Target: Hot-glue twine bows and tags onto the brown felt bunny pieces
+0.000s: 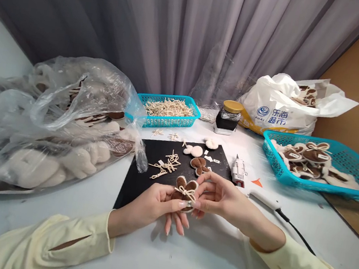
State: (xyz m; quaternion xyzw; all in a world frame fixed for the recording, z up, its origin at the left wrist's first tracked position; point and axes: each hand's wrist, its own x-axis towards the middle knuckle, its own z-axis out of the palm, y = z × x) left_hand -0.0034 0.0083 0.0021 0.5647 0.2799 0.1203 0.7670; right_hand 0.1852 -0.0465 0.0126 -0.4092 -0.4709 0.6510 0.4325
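Note:
Between my hands is a brown and cream bunny-shaped plush patch (181, 184) with a cream cord bow across it. My left hand (164, 204) grips its lower left side, thumb on the front. At its right edge, my right hand (212, 195) pinches it near a small white label (189, 203). Just beyond, on a black mat (139, 187), lie a brown bunny patch (198, 165), a cream one (193, 150), several loose cord bows (168, 164) and small white labels (209, 159).
A white glue gun (262, 198) with a black cord lies at right. Blue baskets hold cord bows (170, 107) and finished patches (316, 152). A clear bag (54, 134) of patches fills the left. A jar (228, 117) and a white bag (281, 107) stand behind.

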